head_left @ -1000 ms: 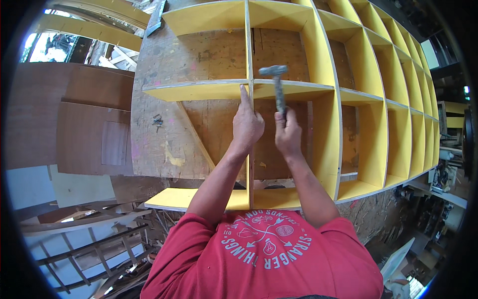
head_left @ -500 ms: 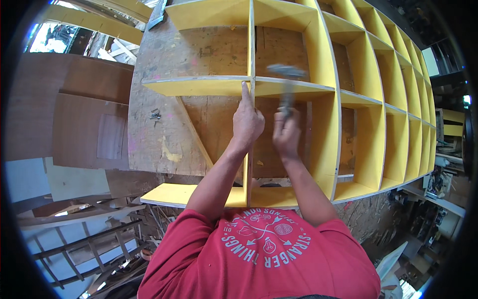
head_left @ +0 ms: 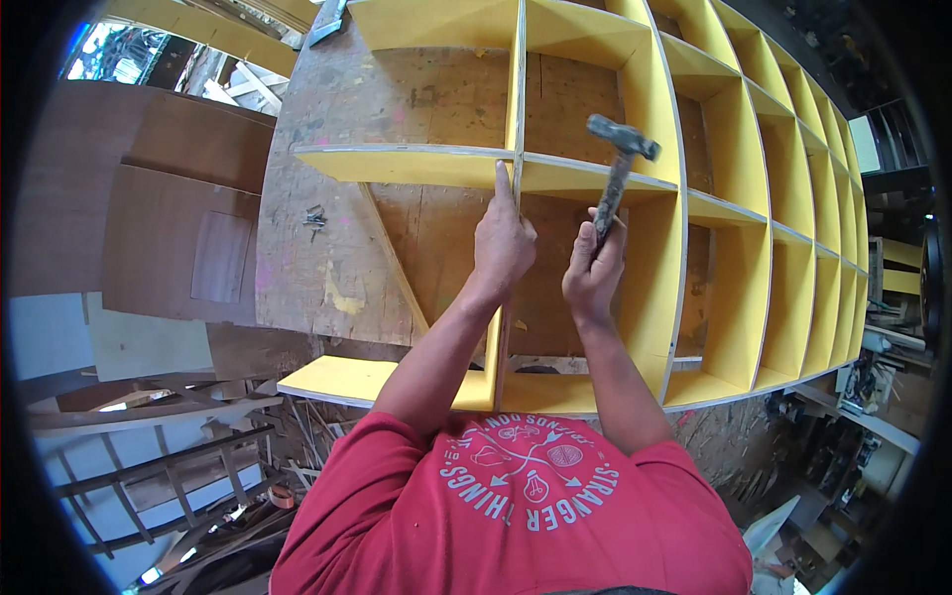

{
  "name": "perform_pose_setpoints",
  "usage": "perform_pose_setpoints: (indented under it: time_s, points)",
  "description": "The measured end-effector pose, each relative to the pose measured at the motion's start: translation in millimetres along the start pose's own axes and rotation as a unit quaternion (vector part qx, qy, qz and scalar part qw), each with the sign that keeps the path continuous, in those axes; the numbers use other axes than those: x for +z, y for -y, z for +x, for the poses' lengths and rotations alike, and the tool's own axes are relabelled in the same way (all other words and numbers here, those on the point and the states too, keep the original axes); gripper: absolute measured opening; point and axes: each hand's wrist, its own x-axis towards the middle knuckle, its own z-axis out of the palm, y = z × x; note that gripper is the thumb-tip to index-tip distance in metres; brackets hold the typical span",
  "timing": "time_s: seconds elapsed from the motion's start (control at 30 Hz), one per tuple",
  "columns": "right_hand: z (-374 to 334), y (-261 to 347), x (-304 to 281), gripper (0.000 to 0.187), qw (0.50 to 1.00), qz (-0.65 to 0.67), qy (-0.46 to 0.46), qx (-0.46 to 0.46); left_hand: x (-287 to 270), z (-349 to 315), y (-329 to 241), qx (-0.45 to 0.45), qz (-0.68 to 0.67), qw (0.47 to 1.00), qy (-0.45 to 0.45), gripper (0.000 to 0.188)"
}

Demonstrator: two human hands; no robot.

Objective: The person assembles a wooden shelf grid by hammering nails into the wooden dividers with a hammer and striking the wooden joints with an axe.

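My right hand (head_left: 597, 270) grips the wooden handle of a hammer (head_left: 617, 183), its dark metal head held up over a compartment of a yellow shelf frame (head_left: 650, 273). Beside it, my left hand (head_left: 504, 246) closes round the long yellow divider (head_left: 517, 89) that runs away from me. Its index finger lies stretched along the board, with the tip at the joint with a yellow crosspiece (head_left: 416, 165). The left hand's other fingers are mostly hidden. No nail can be made out at the joint.
The frame lies on a worn wooden worktable (head_left: 297, 268). A small pile of nails (head_left: 314, 218) sits left of the crosspiece, near a slanted wooden strip (head_left: 392, 258). Brown sheets (head_left: 183, 238) stand at the left, and a metal tool (head_left: 327, 27) lies at the far edge.
The hammer, blurred over the frame before, has swung up and right with my right hand. My left hand keeps its place at the joint, while the whole view has shifted slightly.
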Motion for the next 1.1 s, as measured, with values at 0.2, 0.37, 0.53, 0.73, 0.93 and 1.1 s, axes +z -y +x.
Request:
perform_pose_setpoints:
  time_s: [0.2,0.37,0.53,0.73,0.93,1.1]
  points:
    - [3.0,-5.2,17.1,0.028,0.996,-0.015,0.08,-0.04,0.9,2.2,5.9,-0.01,-0.015,1.0,-0.007,0.095]
    - [3.4,-2.1,6.3,0.03,0.995,-0.051,-0.049,-0.073,0.2,-2.2,3.5,0.009,-0.026,1.0,-0.007,0.094]
    - [13.7,12.4,-2.4,0.031,0.995,-0.069,0.072,-0.019,5.6,0.1,11.1,0.033,-0.019,0.999,-0.029,0.094]
    - [32.8,23.0,-22.4,0.037,0.96,-0.233,0.136,-0.073,3.6,1.1,9.4,-0.003,-0.009,1.0,-0.015,0.096]
    - [54.2,38.2,-37.9,0.047,0.93,-0.318,0.167,-0.072,4.8,5.3,15.0,0.009,-0.009,1.0,-0.011,0.093]
    - [48.5,54.5,-40.1,0.05,0.973,-0.181,0.089,-0.113,8.4,5.0,13.8,0.011,0.003,1.0,-0.025,0.093]
